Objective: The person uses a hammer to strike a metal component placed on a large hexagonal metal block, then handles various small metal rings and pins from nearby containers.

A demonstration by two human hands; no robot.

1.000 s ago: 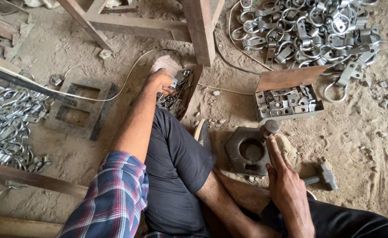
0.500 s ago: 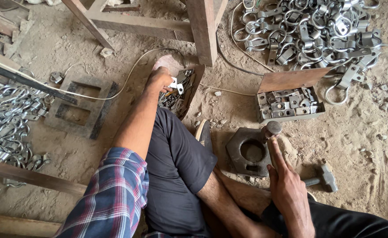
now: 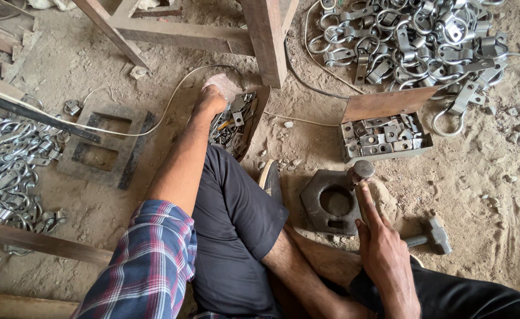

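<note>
Steel punch (image 3: 363, 180), short, stiff and probably heavy, stands at the die block (image 3: 331, 204) rim on the dirt floor, right hand (image 3: 384, 254) closed round its shank, the surest hold; left hand (image 3: 211, 101) reaches into a tray of small brackets (image 3: 236, 121), grip hidden.

Single head-worn view, looking steeply down from above the seated person, close over the knees and both forearms, facing forward across the dirt floor (image 3: 124, 236), reaching the timber frame (image 3: 266, 41) at top, no second view sharing the scene
</note>
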